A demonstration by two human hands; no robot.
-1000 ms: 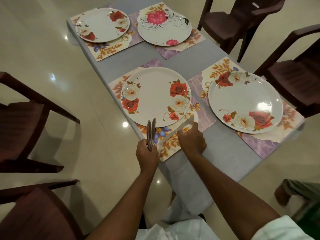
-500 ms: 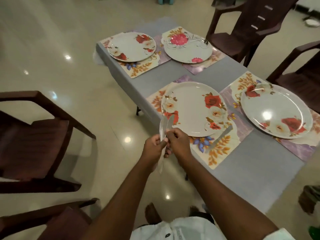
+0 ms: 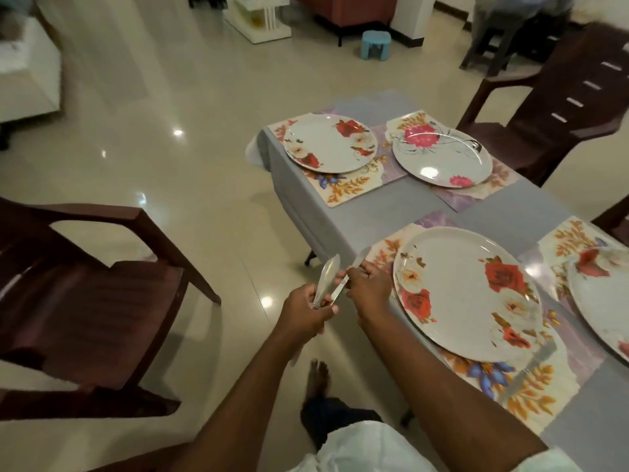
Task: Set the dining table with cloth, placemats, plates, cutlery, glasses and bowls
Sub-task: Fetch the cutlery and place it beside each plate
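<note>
A small bundle of cutlery (image 3: pixel 326 279), blurred silver pieces with rounded ends, stands in the left hand (image 3: pixel 303 310), whose fingers are curled round the handles. The ends point up and away, toward about one o'clock. The right hand (image 3: pixel 369 288) pinches one further piece (image 3: pixel 350 274) by its middle; its long axis also runs toward one o'clock, and its lower end looks as if it is still touching the left hand's bundle. Whether these are spoons or knives cannot be told.

Both hands hover off the table's left edge, over the floor. The nearest plate (image 3: pixel 466 291), white with red roses, lies at three o'clock from the right hand, just beside it, on a floral placemat (image 3: pixel 531 393). The right hand is the nearer one to it. A grey piece already seems to lie on the mat at the plate's near side.

The likely next move is drawing the pinched piece free. The far rose plate (image 3: pixel 330 143) lies at twelve o'clock, well apart, with a pink-flowered plate (image 3: pixel 442 158) beside it, on the grey cloth (image 3: pixel 384 212). A brown chair (image 3: pixel 85 284) stands at nine o'clock, with open floor between it and the table.
</note>
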